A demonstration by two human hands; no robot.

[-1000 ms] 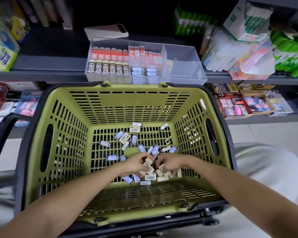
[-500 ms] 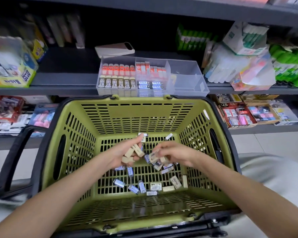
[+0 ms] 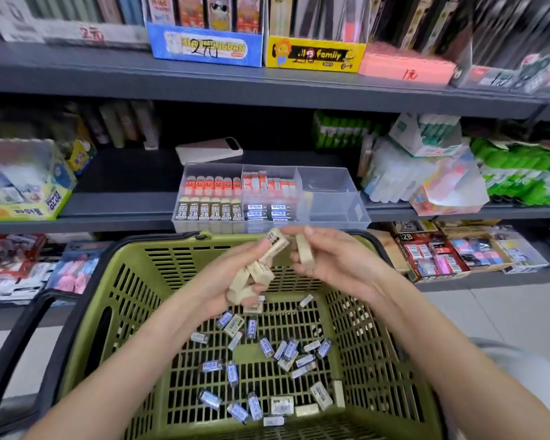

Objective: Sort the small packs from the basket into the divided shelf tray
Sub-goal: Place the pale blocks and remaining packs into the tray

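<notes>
My left hand (image 3: 232, 281) is raised over the far rim of the green basket (image 3: 131, 300) and holds several cream eraser packs (image 3: 251, 274). Beside it, my right hand (image 3: 334, 265) pinches one cream pack (image 3: 305, 254) between its fingers. Many loose small packs (image 3: 267, 369), cream ones and blue-labelled ones, lie scattered on the basket floor. The clear divided tray (image 3: 331, 198) stands on the shelf just behind my hands. Its left sections hold rows of orange-topped and 2B packs (image 3: 210, 198); its right sections look bare.
A white flat box (image 3: 208, 150) lies behind the tray. Glue boxes (image 3: 23, 185) stand at the shelf's left, green stick packs (image 3: 518, 173) at its right. Display boxes (image 3: 315, 52) line the shelf above. The basket's black handle (image 3: 16, 354) hangs at left.
Both hands have lifted out of the basket bottom with cream packs and risen toward the tray. The view has tilted upward, showing the upper shelf.
</notes>
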